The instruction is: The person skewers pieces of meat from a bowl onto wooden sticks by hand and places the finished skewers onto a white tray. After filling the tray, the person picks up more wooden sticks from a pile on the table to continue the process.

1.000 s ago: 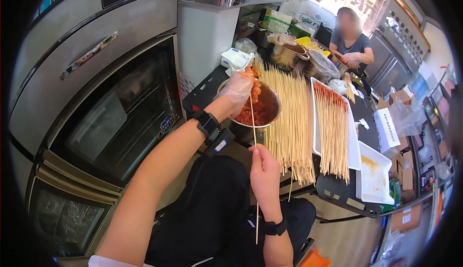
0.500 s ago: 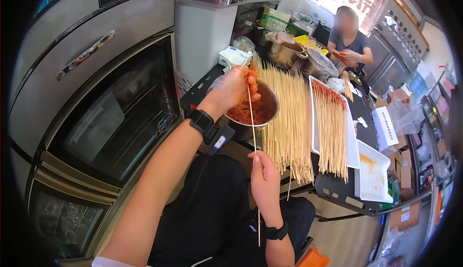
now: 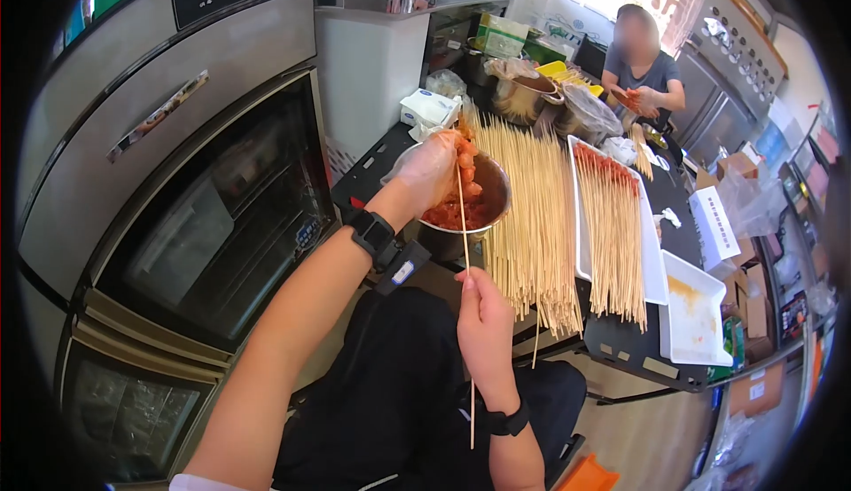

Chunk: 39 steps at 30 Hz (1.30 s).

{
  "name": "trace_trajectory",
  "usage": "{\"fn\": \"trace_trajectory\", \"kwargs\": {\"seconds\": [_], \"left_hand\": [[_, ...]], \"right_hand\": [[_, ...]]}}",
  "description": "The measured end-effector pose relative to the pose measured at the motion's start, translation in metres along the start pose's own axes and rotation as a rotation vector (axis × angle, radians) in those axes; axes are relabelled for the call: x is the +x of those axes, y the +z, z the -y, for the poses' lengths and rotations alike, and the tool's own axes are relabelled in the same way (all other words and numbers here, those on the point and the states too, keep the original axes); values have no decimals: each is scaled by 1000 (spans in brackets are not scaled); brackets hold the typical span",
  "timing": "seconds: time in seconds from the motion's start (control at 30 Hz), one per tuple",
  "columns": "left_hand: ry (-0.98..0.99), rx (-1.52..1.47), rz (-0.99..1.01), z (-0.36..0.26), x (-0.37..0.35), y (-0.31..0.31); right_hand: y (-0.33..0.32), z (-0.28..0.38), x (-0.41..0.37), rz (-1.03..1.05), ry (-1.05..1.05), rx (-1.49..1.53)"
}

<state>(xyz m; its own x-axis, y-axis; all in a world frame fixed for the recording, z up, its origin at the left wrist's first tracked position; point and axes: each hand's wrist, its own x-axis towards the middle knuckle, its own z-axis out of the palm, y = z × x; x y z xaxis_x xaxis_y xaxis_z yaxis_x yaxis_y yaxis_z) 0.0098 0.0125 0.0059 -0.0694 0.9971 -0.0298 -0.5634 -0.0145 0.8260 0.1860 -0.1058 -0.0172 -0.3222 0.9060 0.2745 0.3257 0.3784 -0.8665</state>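
Note:
My left hand (image 3: 429, 170), in a thin clear plastic glove, is closed around red marinated meat (image 3: 467, 165) at the upper end of a bamboo skewer (image 3: 465, 238). It is above a metal pot (image 3: 506, 197) of red meat pieces. Lower down, my right hand (image 3: 485, 324), bare, pinches the same skewer between thumb and fingers. The skewer's thin end hangs below that hand. Just right of the pot lies a wide row of bamboo skewers (image 3: 523, 225). My left fingertips are partly hidden by the meat.
A white tray (image 3: 657, 285) holds more skewers with red meat ends. Beside it is a stained white tray (image 3: 696, 314). A tissue box (image 3: 431, 107) stands behind the pot. Another person (image 3: 643, 70) works at the table's far end. A glass-doored cabinet (image 3: 213, 216) is at left.
The view has shifted slightly. My left hand has turned a little on the meat at the skewer's top, and more of the meat shows. My right hand keeps its pinch.

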Motion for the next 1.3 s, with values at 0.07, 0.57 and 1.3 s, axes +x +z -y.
{"fn": "trace_trajectory", "kwargs": {"seconds": [0.07, 0.57, 1.3], "left_hand": [[-13, 28, 15, 0, -2, 0], [0, 129, -107, -5, -2, -3], [-123, 1857, 245, 12, 1, 8]], "right_hand": [[0, 2, 5, -13, -10, 64], [-154, -95, 94, -363, 30, -465], [-113, -107, 101, -38, -434, -1168]]}}
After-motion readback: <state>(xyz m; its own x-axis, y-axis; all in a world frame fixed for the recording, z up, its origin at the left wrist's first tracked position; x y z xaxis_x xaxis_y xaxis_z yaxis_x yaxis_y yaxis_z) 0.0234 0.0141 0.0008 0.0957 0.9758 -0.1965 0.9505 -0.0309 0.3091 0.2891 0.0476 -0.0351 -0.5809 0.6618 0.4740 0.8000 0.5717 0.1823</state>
